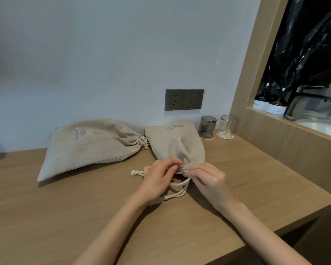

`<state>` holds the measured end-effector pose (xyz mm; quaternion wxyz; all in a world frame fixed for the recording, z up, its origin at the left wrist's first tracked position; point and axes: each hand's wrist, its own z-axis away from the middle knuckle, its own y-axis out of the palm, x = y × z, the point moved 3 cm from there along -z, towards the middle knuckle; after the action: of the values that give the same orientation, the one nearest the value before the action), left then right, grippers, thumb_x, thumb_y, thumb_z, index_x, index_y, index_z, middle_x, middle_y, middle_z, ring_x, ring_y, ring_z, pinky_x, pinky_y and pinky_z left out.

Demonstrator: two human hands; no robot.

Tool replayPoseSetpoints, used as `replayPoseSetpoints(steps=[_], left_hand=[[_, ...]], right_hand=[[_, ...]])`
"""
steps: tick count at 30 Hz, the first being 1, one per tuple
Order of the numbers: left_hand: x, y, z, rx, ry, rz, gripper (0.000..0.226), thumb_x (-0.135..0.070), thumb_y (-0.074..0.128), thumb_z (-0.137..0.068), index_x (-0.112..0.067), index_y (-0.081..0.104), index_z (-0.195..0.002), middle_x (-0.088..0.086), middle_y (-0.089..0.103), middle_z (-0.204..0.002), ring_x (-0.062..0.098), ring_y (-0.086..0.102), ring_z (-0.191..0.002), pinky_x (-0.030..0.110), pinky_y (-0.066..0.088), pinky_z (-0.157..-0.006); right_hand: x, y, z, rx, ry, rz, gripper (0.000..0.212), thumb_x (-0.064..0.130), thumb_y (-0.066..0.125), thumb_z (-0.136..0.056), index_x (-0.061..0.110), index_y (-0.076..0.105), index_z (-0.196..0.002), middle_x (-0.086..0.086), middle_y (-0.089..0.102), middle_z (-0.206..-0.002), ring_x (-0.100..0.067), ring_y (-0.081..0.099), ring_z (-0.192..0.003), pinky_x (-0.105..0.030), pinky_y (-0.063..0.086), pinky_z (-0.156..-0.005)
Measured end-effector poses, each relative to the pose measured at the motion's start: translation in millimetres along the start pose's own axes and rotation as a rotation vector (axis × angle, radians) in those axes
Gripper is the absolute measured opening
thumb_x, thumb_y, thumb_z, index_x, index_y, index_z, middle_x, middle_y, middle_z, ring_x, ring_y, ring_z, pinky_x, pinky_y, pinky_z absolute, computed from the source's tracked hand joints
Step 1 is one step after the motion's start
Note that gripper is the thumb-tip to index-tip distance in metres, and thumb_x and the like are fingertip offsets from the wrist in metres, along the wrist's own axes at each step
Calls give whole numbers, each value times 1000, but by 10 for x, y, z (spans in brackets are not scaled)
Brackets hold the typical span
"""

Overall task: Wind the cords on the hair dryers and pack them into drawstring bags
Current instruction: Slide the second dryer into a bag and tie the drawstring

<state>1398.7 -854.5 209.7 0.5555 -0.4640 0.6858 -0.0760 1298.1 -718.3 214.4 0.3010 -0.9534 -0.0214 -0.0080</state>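
Two beige drawstring bags lie on the wooden counter [65, 197]. The left bag [88, 148] is bulging, its mouth gathered shut with a knotted cord at its right end. The right bag [177, 144] lies with its gathered mouth toward me. My left hand [157, 180] and my right hand [208, 180] meet at that mouth, and the fingers of both pinch the gathered fabric and the white cord [177, 190]. Cord loops trail on the counter below my hands, and a knotted end [135, 172] sticks out to the left. No hair dryer is visible.
A dark double wall socket [184, 99] sits above the bags. A smoked glass [207, 127] and a clear glass [226, 127] stand upside down at the back right. A wooden frame [256, 119] on the right opens onto bottles, a tap and a basin.
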Motion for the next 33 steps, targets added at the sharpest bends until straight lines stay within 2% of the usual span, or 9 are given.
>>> replayPoseSetpoints(steps=[4,8,10,13,17,21,25,29,33], left_hand=[[-14,80,-24,38,25,51,25,-44,44,-95,-69,50,-97,-26,56,-104,-4,51,-104,46,38,-97],[-46,88,-93,127,5,86,34,-33,52,-95,-66,50,-96,-15,53,-100,-3,49,-89,39,35,-96],[-53,68,-139,193,18,133,32,-29,57,-93,-61,55,-97,-7,53,-100,0,49,-87,34,37,-93],[-20,73,-172,241,26,128,30,-27,60,-91,-56,59,-97,-1,54,-101,-1,50,-85,20,37,-87],[51,122,-165,188,29,74,24,-38,63,-88,-62,61,-90,-13,55,-96,-2,53,-91,33,37,-92],[90,92,-128,71,52,156,28,-25,69,-85,-53,66,-86,-15,56,-89,0,53,-76,19,40,-74],[37,0,-84,-19,65,-77,14,-28,68,-85,-40,73,-91,-19,59,-88,2,53,-81,20,42,-73],[-77,-86,-23,-93,102,-376,14,-35,61,-88,-37,72,-97,-18,61,-95,7,48,-93,25,41,-72],[37,-215,-25,-133,0,-437,16,-35,59,-88,-36,72,-97,-19,61,-99,8,50,-98,27,41,-72]], right_hand=[[14,31,2,-33,-13,-18,9,-1,70,-80,7,73,-79,-3,71,-88,-15,67,-84,-27,54,-76],[-4,4,2,-122,71,-26,9,7,69,-83,11,74,-76,-2,64,-84,-12,63,-71,-22,52,-63],[-13,-21,9,-147,102,-46,9,10,69,-82,14,75,-77,0,61,-85,-8,60,-72,-19,50,-62],[-44,-12,27,-138,137,-73,8,10,70,-81,14,75,-76,0,61,-82,-7,58,-72,-24,51,-61],[-97,7,39,-110,180,-96,9,6,75,-76,16,76,-76,4,64,-82,-10,61,-73,-32,51,-61],[-123,-4,32,-63,252,-181,12,14,74,-78,25,78,-82,14,70,-88,-9,61,-80,-31,51,-68],[-129,60,39,48,248,-215,17,30,62,-86,28,77,-95,16,70,-103,-11,55,-88,-29,49,-74],[-121,80,68,147,222,-69,27,38,51,-90,29,75,-101,16,62,-122,-8,48,-100,-29,39,-79],[-204,62,129,187,285,31,21,38,56,-91,30,74,-96,16,58,-125,-12,43,-104,-33,34,-80]])
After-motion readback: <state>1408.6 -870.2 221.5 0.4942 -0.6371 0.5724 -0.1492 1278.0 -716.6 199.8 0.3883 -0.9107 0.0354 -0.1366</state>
